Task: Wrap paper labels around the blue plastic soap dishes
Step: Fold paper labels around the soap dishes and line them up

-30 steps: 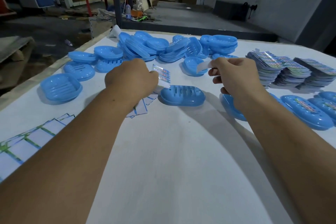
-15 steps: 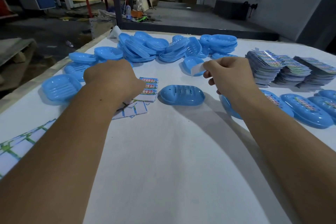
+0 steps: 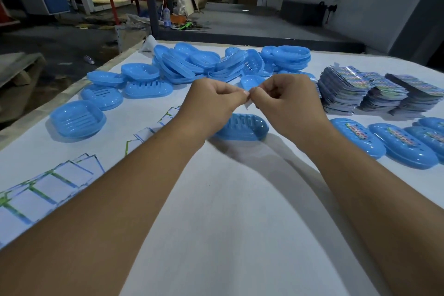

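Left hand (image 3: 211,101): grip pinched on a small white paper piece (image 3: 248,104), fingertips meeting the right's
Right hand (image 3: 286,101): grip pinched on the same piece
Soap dish (image 3: 242,127): blue, oval, slotted, upside down on the counter (image 3: 228,199) just below both hands
Labels (image 3: 360,94): printed stacks at right
Labelled dishes (image 3: 355,136): row at right

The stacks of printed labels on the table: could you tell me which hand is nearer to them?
Right. The right hand is just beside the stacks of printed labels, on their left edge; the left hand is farther off, beyond the right hand.
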